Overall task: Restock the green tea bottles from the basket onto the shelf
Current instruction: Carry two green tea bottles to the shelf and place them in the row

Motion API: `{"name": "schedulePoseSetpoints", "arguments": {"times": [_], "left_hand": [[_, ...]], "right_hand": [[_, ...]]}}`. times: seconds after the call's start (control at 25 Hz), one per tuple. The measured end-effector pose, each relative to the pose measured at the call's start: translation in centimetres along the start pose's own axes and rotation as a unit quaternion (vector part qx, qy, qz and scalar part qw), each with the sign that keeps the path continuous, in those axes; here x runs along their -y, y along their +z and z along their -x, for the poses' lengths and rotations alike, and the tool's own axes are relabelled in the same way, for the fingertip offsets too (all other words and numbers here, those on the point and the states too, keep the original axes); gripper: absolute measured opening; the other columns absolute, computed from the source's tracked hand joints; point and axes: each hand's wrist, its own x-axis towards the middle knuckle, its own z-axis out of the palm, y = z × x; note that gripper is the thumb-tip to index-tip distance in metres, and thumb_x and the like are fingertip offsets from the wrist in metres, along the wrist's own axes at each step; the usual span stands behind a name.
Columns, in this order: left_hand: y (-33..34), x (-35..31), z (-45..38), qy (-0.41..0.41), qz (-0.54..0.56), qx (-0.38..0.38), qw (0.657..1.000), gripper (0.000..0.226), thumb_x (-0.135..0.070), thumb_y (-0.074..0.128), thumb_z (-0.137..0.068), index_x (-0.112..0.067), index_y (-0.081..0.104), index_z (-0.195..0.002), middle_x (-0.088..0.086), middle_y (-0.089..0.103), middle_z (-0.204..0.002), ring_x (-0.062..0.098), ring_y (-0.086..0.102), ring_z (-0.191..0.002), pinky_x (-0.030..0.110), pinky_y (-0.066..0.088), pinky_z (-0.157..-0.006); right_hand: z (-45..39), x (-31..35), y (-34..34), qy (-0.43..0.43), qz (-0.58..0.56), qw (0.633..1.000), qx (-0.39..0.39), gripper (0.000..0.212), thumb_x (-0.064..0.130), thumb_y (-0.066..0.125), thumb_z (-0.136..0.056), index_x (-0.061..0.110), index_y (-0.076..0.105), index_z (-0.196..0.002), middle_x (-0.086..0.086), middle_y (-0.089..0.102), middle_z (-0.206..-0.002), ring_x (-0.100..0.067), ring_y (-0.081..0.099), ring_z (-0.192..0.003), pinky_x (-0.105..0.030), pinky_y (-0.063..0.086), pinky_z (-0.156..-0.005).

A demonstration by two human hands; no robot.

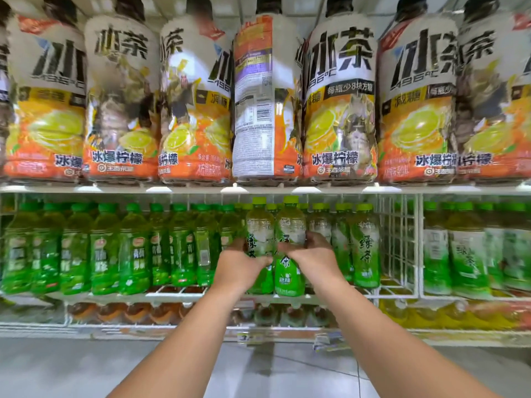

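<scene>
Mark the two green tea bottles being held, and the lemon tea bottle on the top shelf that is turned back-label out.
left-hand green tea bottle (260, 225), head view, upper label.
right-hand green tea bottle (288, 278), head view, lower green label.
back-turned lemon tea bottle (253, 110), head view, printed back label.

White wire shelf (316, 297) of a store rack, fronted by a low rail. Standing upright on it, in rows: dark-green bottles (105, 251) at left, lime-capped green tea bottles (366, 248) at centre, further green tea bottles (468, 254) beyond a wire divider (402, 239) at right. Upper shelf (258, 189) loaded with large orange-labelled lemon tea bottles (340, 96), one turned label-back. Lower shelf (172, 328) carrying blurred brown and yellow bottles. Grey tiled floor (71, 369) below.
</scene>
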Motion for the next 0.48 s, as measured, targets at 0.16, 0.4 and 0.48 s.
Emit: {"name": "schedulePoseSetpoints", "arguments": {"times": [0.16, 0.4, 0.48], "left_hand": [[1.5, 0.4, -2.5, -0.008, -0.016, -0.013, 1.000, 0.035, -0.038, 0.086, -0.076, -0.023, 0.061, -0.097, -0.005, 0.070, -0.088, -0.004, 0.059, -0.065, 0.003, 0.036, -0.043], [3.3, 1.3, -4.5, -0.035, -0.046, -0.039, 0.998, 0.049, -0.044, 0.084, -0.077, -0.014, 0.056, -0.102, -0.008, 0.062, -0.077, 0.001, 0.055, -0.054, 0.012, 0.035, -0.039], [4.0, 1.4, -4.3, -0.021, -0.045, -0.046, 0.998, 0.069, -0.043, 0.086, -0.077, -0.007, 0.053, -0.126, 0.006, 0.070, -0.102, 0.014, 0.066, -0.073, 0.016, 0.043, -0.055]], "right_hand": [[-3.2, -1.3, 1.3, 0.011, -0.007, 1.000, 0.008, 0.093, 0.044, 0.092, -0.069, 0.014, 0.048, -0.146, -0.009, 0.059, -0.143, -0.027, 0.059, -0.126, -0.042, 0.048, -0.108], [-5.7, -2.5, 2.1, 0.041, 0.057, 0.997, -0.017, 0.099, 0.053, 0.087, -0.072, 0.019, 0.043, -0.153, -0.005, 0.049, -0.154, -0.028, 0.051, -0.137, -0.039, 0.044, -0.112], [-5.8, -3.1, 2.3, 0.044, 0.051, 0.998, -0.015, 0.096, 0.050, 0.087, -0.073, 0.016, 0.044, -0.152, -0.007, 0.049, -0.155, -0.029, 0.050, -0.137, -0.039, 0.043, -0.113]]}}
